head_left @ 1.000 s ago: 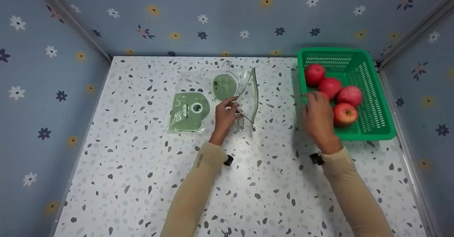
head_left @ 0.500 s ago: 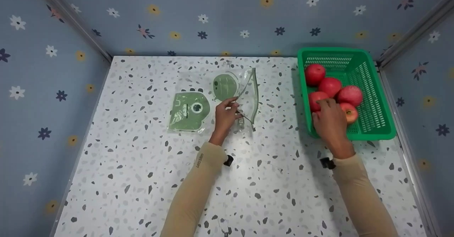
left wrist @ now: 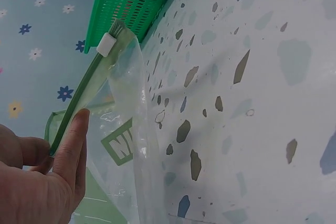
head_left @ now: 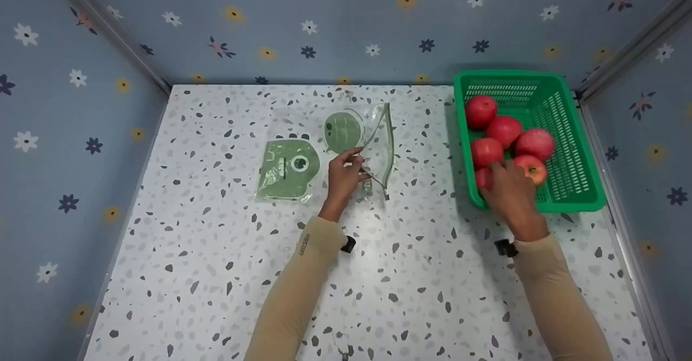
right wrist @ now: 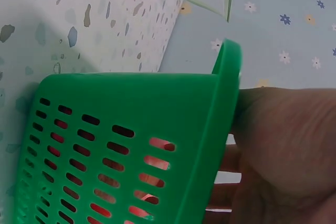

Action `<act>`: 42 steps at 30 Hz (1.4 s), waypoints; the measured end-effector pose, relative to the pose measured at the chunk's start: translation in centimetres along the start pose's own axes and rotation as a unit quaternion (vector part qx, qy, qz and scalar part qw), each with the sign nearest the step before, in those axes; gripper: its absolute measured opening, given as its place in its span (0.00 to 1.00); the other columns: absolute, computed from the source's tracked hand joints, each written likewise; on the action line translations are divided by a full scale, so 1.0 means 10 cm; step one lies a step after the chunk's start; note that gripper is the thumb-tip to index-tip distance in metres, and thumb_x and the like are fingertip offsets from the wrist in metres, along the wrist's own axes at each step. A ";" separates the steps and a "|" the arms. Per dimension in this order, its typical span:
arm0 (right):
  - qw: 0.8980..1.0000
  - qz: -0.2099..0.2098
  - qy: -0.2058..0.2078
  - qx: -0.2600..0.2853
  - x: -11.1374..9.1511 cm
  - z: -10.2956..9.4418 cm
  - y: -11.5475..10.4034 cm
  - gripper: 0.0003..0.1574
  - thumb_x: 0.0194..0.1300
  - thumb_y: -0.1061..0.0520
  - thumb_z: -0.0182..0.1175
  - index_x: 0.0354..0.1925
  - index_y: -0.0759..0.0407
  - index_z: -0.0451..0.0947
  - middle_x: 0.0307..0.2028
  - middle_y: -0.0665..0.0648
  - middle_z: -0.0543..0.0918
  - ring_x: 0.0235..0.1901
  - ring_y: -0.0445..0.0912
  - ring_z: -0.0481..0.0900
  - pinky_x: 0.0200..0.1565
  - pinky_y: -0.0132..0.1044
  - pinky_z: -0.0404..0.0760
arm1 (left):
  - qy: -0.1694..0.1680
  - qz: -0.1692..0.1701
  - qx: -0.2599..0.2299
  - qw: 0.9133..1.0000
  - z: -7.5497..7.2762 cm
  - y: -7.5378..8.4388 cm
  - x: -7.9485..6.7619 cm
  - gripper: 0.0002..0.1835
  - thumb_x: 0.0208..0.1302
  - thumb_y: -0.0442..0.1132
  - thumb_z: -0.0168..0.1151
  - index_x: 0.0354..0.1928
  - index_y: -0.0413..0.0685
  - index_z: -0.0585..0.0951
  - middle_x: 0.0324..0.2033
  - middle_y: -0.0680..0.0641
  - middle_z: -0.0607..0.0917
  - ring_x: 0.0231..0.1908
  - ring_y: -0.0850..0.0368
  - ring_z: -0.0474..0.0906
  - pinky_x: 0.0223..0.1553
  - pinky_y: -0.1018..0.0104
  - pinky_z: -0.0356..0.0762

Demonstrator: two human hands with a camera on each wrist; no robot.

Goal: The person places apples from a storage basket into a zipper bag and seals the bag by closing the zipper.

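Observation:
In the head view, my left hand [head_left: 343, 180] pinches one edge of the mouth of a clear zip bag [head_left: 292, 172] printed with a green cartoon dinosaur. The bag lies flat with its mouth parted toward the right. A white slider [left wrist: 106, 44] sits on its green zip strip in the left wrist view. My right hand [head_left: 511, 193] reaches into the green basket [head_left: 583, 172] and curls over a red apple [head_left: 483, 178] in the near left corner, partly hidden by the hand. The basket wall hides the fingertips in the right wrist view.
Several other red apples [head_left: 535, 144] lie in the basket, mostly along its left side. The basket stands at the back right of the speckled white table [head_left: 411, 296]. Flowered blue walls [head_left: 351, 26] enclose the back and sides.
My right hand has moved from the basket's left rim into the basket, then slightly nearer and to the right, uncovering an apple. My left hand and the bag have stayed still.

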State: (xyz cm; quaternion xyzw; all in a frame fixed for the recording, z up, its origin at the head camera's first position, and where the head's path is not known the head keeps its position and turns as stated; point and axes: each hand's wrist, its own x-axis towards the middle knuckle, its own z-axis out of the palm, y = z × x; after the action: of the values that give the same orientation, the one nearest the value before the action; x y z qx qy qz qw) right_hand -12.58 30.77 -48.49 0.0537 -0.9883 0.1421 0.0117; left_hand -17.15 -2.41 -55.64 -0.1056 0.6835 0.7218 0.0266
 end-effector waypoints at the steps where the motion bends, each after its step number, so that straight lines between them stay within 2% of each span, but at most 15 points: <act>1: 1.000 0.005 -0.010 -0.001 0.00 -0.01 0.00 0.21 0.64 0.65 0.67 0.51 0.78 0.76 0.45 0.80 0.77 0.43 0.76 0.77 0.35 0.71 0.78 | 0.001 0.000 0.002 1.000 0.00 0.00 0.00 0.17 0.80 0.30 0.56 0.65 0.31 0.79 0.43 0.39 0.81 0.30 0.61 0.81 0.37 0.64 0.91; 7: 0.998 0.028 -0.049 -0.011 0.05 -0.02 0.01 0.19 0.63 0.64 0.64 0.48 0.78 0.76 0.44 0.80 0.78 0.42 0.76 0.78 0.35 0.71 0.79 | 0.002 -0.002 0.002 1.000 0.00 -0.01 0.01 0.17 0.80 0.30 0.56 0.64 0.31 0.80 0.42 0.41 0.81 0.30 0.61 0.81 0.37 0.64 0.91; 12: 0.995 0.050 -0.085 -0.024 0.14 -0.02 0.01 0.17 0.64 0.63 0.58 0.48 0.75 0.75 0.43 0.80 0.79 0.42 0.75 0.79 0.34 0.68 0.80 | 0.001 -0.006 -0.005 1.000 0.00 -0.01 0.00 0.17 0.80 0.30 0.56 0.65 0.31 0.80 0.41 0.42 0.80 0.30 0.60 0.81 0.37 0.64 0.91; 20: 0.983 0.065 -0.169 -0.028 0.26 -0.03 0.07 0.25 0.68 0.63 0.56 0.59 0.75 0.67 0.46 0.82 0.77 0.45 0.76 0.77 0.37 0.67 0.80 | 0.002 -0.006 -0.009 1.000 0.01 0.00 -0.01 0.17 0.80 0.30 0.56 0.64 0.32 0.81 0.41 0.42 0.80 0.29 0.60 0.80 0.38 0.63 0.91; 24: 0.979 0.067 -0.192 -0.029 0.29 -0.02 0.10 0.25 0.70 0.62 0.54 0.62 0.74 0.67 0.47 0.82 0.77 0.46 0.75 0.77 0.40 0.66 0.80 | 0.002 -0.008 -0.005 1.000 0.02 0.01 -0.01 0.16 0.79 0.30 0.57 0.64 0.33 0.81 0.42 0.40 0.81 0.29 0.60 0.80 0.38 0.63 0.91; 30: 0.981 0.053 -0.185 -0.009 0.30 0.00 0.15 0.27 0.68 0.63 0.55 0.62 0.74 0.70 0.47 0.80 0.78 0.43 0.70 0.78 0.40 0.64 0.80 | 0.001 -0.006 -0.005 1.000 0.02 0.00 -0.01 0.17 0.79 0.30 0.57 0.64 0.32 0.81 0.43 0.37 0.81 0.30 0.60 0.81 0.38 0.63 0.91; 35: 0.988 0.035 -0.149 0.001 0.28 0.01 0.18 0.26 0.66 0.62 0.58 0.60 0.73 0.73 0.45 0.78 0.80 0.42 0.70 0.79 0.39 0.64 0.80 | 0.002 -0.002 -0.007 1.000 0.02 -0.01 -0.01 0.17 0.79 0.29 0.57 0.64 0.30 0.80 0.41 0.41 0.80 0.29 0.60 0.80 0.37 0.62 0.91; 42: 0.995 0.028 -0.100 -0.001 0.22 -0.02 0.18 0.24 0.64 0.58 0.61 0.55 0.72 0.76 0.41 0.78 0.81 0.40 0.71 0.80 0.36 0.65 0.78 | -0.005 0.003 -0.007 1.000 0.00 -0.02 -0.02 0.17 0.79 0.30 0.56 0.64 0.30 0.80 0.42 0.40 0.81 0.32 0.59 0.80 0.39 0.61 0.91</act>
State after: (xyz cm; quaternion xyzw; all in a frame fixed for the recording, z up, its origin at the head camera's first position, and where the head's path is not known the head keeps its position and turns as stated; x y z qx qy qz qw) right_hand -14.99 32.33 -48.68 0.0401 -0.9859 0.1350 -0.0909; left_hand -16.94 -2.37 -55.85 -0.1001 0.6786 0.7271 0.0275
